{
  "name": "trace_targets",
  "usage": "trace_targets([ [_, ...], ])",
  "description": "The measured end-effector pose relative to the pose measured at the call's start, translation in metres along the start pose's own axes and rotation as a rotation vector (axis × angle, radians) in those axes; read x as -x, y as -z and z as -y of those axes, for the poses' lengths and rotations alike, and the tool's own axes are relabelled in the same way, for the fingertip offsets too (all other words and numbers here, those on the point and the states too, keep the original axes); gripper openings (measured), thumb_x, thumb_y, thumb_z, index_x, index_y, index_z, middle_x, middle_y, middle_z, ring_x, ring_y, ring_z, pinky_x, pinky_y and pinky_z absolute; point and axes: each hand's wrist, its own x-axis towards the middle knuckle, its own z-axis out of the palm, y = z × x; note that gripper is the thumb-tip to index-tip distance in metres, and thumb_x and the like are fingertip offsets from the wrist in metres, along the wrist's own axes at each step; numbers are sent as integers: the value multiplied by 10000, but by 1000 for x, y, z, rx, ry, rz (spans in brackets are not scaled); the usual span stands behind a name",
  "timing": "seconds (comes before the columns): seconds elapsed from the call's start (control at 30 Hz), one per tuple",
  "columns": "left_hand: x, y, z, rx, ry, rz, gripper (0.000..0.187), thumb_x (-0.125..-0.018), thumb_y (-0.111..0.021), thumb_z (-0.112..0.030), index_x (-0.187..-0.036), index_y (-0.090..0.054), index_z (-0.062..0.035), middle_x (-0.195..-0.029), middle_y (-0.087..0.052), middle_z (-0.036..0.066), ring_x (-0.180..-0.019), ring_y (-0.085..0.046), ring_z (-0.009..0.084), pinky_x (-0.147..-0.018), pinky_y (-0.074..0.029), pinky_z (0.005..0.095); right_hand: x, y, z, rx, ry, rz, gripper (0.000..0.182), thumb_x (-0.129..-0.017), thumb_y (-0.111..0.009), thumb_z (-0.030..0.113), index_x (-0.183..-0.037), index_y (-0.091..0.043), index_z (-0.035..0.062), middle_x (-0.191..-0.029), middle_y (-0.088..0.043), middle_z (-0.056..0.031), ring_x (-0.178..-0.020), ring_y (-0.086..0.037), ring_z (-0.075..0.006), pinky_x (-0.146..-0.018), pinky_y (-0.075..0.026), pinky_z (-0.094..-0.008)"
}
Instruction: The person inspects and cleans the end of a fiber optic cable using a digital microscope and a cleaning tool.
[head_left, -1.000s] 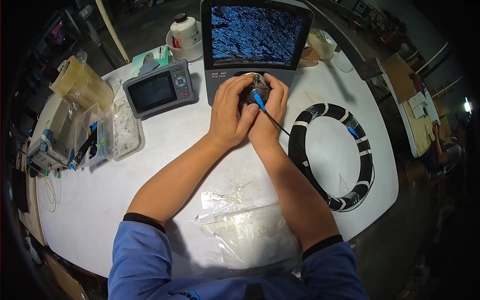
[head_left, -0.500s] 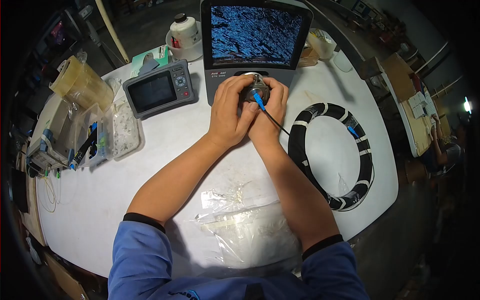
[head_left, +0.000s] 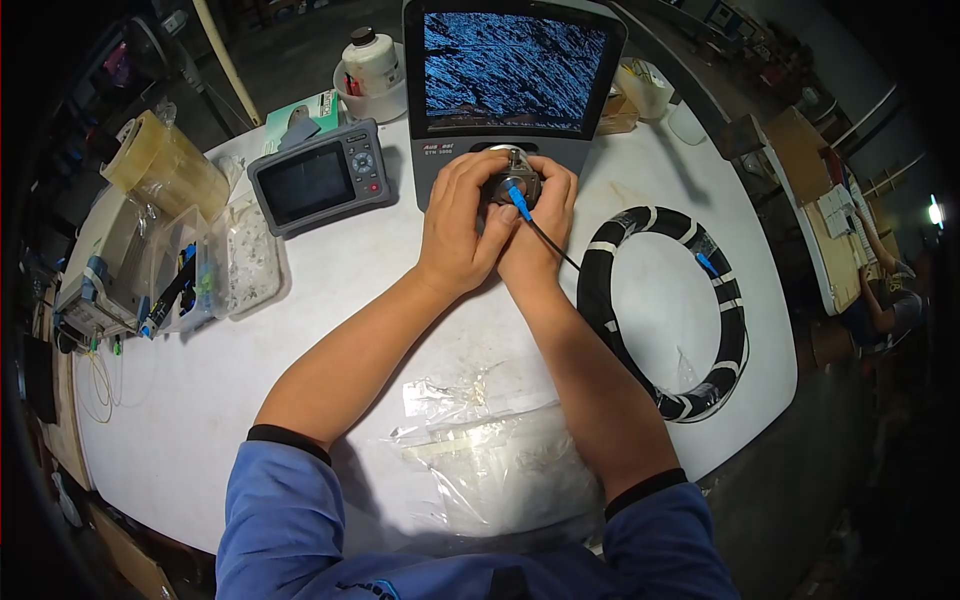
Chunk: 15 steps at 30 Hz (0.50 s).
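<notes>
Both hands meet at a round metal fixture (head_left: 524,178) on the front of a grey device with a screen (head_left: 510,72). My left hand (head_left: 463,222) wraps the fixture's left side, its thumb near the blue connector (head_left: 517,197) plugged into it. On the right side, my right hand (head_left: 543,222) closes its fingers round the same fixture. A black cable (head_left: 551,243) runs from the connector over my right hand towards a black cable coil (head_left: 597,285) with white tape bands. Blue and black line patterns fill the screen.
A handheld grey tester (head_left: 318,180) stands left of my hands. Further left are a tape roll (head_left: 165,170) and a clear box (head_left: 195,275). A white bottle (head_left: 369,62) is behind. A plastic bag (head_left: 500,470) lies between my forearms. Another person (head_left: 895,300) sits far right.
The line pattern on the screen has shifted and looks sharper. The person at the far right has moved their arms a little. My hands hold the same place.
</notes>
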Motion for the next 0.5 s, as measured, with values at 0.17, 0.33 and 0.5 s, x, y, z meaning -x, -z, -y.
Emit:
trace_targets([
  [0.17,0,0,-1,1,9,1,467,-958,-608,-212,-1361,-557,21,-1396,-609,212,-1303,-543,406,-1135,-398,488,1,2,1,-1,-10,13,535,-795,-721,15,-1289,-519,43,-1285,-523,-186,-1184,-580,-387,-994,-490,-454],
  [0.33,0,0,-1,-5,7,7,499,-960,-609,-227,-1387,-548,24,-1398,-605,219,-1305,-540,412,-1137,-396,486,1,1,1,1,44,4,510,-832,-705,41,-1309,-525,34,-1308,-522,-191,-1214,-561,-389,-1025,-471,-463],
  [0.5,0,0,0,0,-27,-15,522,-962,-660,-300,-1359,-574,27,-1375,-623,215,-1271,-561,428,-1095,-429,494,0,-3,-5,-7,202,-32,473,-895,-665,95,-1344,-537,18,-1353,-521,-193,-1253,-534,-390,-1071,-436,-475],
])
